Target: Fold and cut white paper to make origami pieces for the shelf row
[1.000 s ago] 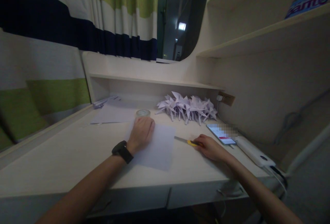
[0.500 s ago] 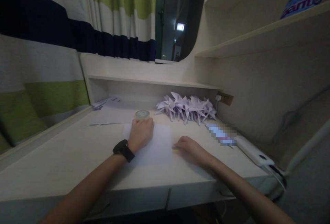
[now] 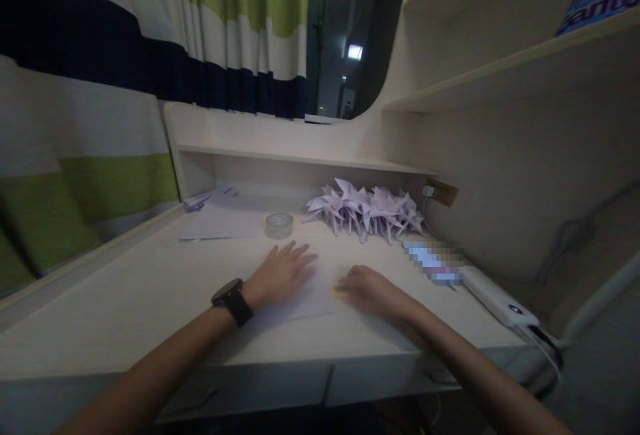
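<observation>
A white sheet of paper (image 3: 314,303) lies on the desk in front of me, partly covered and blurred. My left hand (image 3: 283,273), with a black watch (image 3: 233,301) on its wrist, lies over the paper with fingers stretched and spread. Beside the paper's right edge, my right hand (image 3: 369,290) is closed around a small yellow-and-dark object (image 3: 339,289); its kind is too blurred to make out. Beyond my left hand stands a roll of clear tape (image 3: 279,225).
Paper pinwheels (image 3: 367,208) are heaped at the back. More white paper (image 3: 220,218) and folded strips (image 3: 207,199) lie back left. On the right are a phone (image 3: 433,263) and a white power strip (image 3: 497,296) with cables. A bottle (image 3: 600,1) stands on the upper shelf (image 3: 505,61).
My left hand has come nearer from beside the tape roll, and its curled fingers have spread. The paper's far part no longer shows flat near the tape. My right hand has barely moved.
</observation>
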A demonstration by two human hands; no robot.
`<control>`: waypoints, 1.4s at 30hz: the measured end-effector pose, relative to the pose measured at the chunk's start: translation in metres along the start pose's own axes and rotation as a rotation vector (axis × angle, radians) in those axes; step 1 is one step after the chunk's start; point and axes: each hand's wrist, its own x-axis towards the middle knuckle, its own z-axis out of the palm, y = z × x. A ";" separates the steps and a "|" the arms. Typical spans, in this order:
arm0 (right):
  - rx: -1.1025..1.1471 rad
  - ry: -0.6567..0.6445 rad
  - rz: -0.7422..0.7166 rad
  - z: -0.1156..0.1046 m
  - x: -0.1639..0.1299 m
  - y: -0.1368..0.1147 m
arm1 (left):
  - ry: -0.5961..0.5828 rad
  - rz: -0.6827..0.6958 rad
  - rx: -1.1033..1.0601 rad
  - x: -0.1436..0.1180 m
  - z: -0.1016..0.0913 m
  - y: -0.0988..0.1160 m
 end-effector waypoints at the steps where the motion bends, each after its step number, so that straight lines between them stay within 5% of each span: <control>1: -0.003 0.008 0.004 0.001 0.000 -0.001 | -0.041 0.039 -0.022 -0.003 0.002 0.003; 8: -0.021 0.061 0.051 0.012 -0.005 -0.002 | -0.196 -0.062 -0.069 -0.014 0.020 0.003; 20: 0.018 0.010 0.059 0.001 -0.016 -0.019 | -0.166 -0.084 -0.042 -0.016 0.022 0.008; 42: 0.021 0.157 0.038 0.016 -0.026 -0.034 | -0.159 -0.048 -0.048 -0.018 0.024 0.010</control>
